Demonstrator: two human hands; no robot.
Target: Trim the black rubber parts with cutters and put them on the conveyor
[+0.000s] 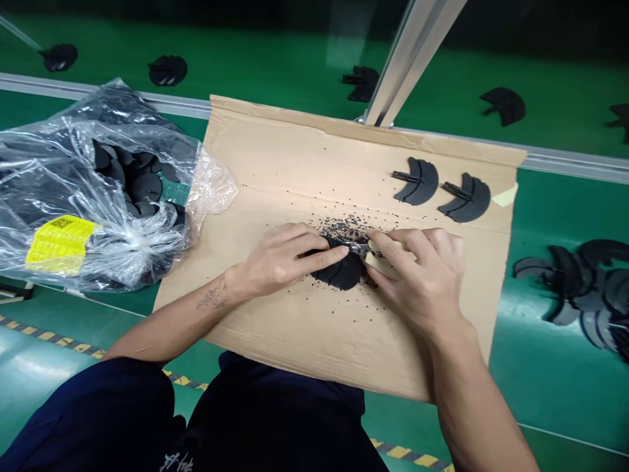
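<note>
A round black part (341,270) lies on a flattened cardboard sheet (275,328). My left hand (282,259) holds its left side, with fingers over its upper edge. In my right hand (417,265) is a small metal-tipped cutting tool with a pale handle (386,259); its tip touches the part's upper right edge. Small black scraps (344,226) are scattered around the part. Two curved black pieces with stems, one (422,181) beside the other (470,198), rest at the sheet's upper right.
A clear plastic bag (54,164) of black parts with a yellow label (61,244) is at the left. Several black parts are piled (590,282) at the right. Beyond a metal rail (565,164), more black parts lie along a green surface, and a metal post (413,59) rises there.
</note>
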